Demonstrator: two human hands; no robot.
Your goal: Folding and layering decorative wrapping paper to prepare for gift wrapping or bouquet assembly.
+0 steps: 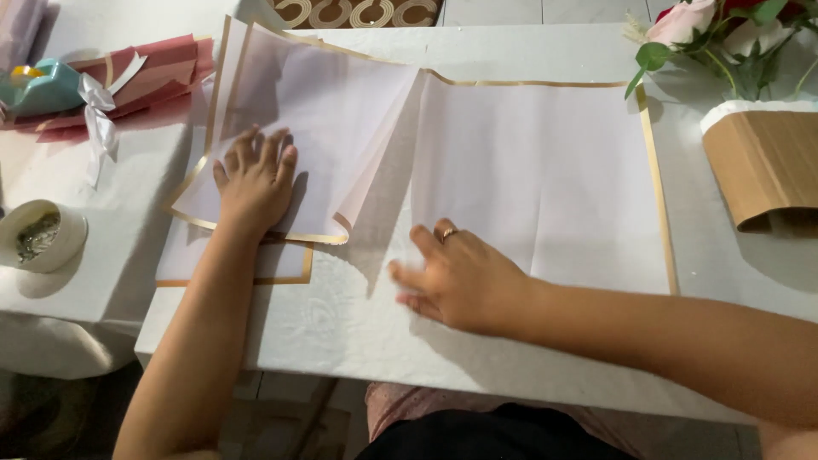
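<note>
Hands: left hand (254, 181) spread flat on folded paper (315, 136); right hand (460, 279) fingers together at table's (341, 332) front edge.
Around: flowers (724, 34), cardboard (763, 166) at right edge; bowl (41, 235) left.

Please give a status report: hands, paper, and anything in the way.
Left hand flat on folded gold-edged paper. Right hand at flat sheet, fingers on its lower edge. Cardboard roll and flowers at right, apart.

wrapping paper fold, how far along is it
Early to midway, by the look of it. Done: the gold-edged wrapping paper lies spread on the white table, with its left part turned over into a flap. In hand: the left hand presses that flap flat, and the right hand holds the sheet's near edge. Left: the flowers and the brown corrugated roll sit untouched at the right.
</note>
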